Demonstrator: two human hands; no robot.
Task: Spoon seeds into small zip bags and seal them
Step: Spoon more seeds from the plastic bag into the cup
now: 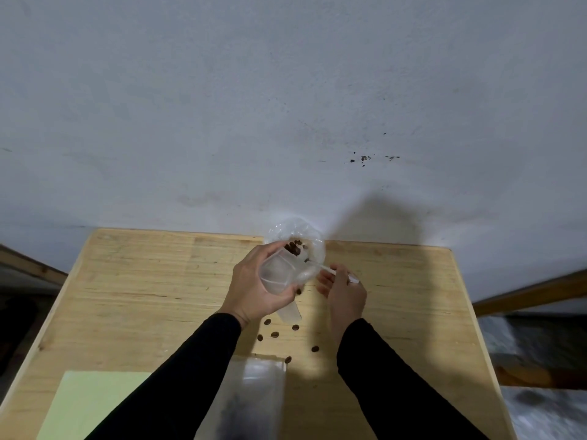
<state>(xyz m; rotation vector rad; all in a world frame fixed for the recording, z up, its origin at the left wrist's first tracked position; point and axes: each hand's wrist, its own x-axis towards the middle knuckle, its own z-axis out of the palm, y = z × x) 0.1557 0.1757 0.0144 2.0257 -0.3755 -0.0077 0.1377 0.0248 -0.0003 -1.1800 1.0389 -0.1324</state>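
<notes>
1. The left hand (254, 287) is just below the middle of the frame, its fingers curled round a clear plastic scoop (279, 274) that is tilted toward the far edge of the bench (143, 281)
2. Dark brown seeds (293, 248) sit at the far lip of the scoop, which points into the open mouth of a clear plastic bag (301, 236) at the upper middle of the bench
3. The right hand (344, 292), just right of the scoop, pinches the near edge of that bag with clenched fingers
4. Several loose seeds (274, 334) lie scattered on the bench between the two black sleeves (197, 369), lower middle of the frame
5. A small zip bag (254, 398) with dark contents lies flat at the bottom middle of the frame, blurred
6. A pale green sheet (92, 401) lies at the lower left, on the near corner of the bench
7. A grey wall (286, 106) fills the upper half
</notes>
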